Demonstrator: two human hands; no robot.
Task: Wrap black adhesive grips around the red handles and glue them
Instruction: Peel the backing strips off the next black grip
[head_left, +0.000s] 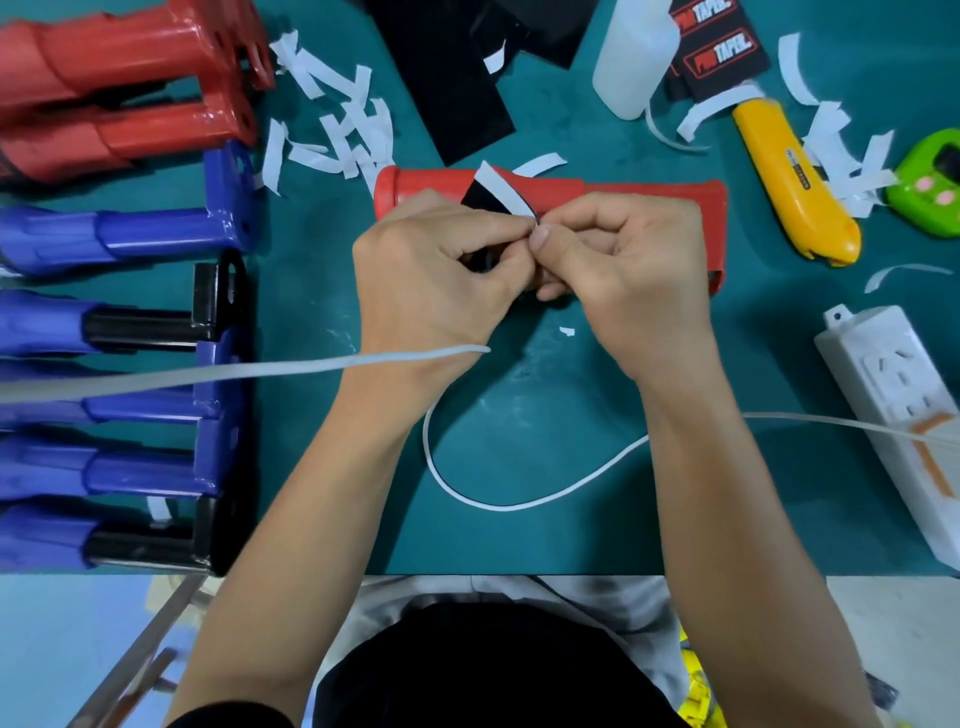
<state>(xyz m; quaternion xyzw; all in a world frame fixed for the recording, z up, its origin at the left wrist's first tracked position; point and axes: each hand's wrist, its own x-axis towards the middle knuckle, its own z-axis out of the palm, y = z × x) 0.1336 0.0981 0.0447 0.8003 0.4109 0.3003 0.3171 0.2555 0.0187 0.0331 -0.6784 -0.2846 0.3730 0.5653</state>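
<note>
A red handle lies lengthwise on the green mat in front of me. Just above it, my left hand pinches a small black adhesive grip piece. My right hand pinches the white backing strip, which stands partly lifted off the black piece. The fingertips of both hands meet over the handle's middle. Most of the black piece is hidden behind my fingers. More black grip sheets lie at the back of the mat.
Red handles and blue handles lie stacked along the left. Peeled white backing strips litter the back. A white glue bottle, yellow utility knife, green device, white power strip and white cable surround me.
</note>
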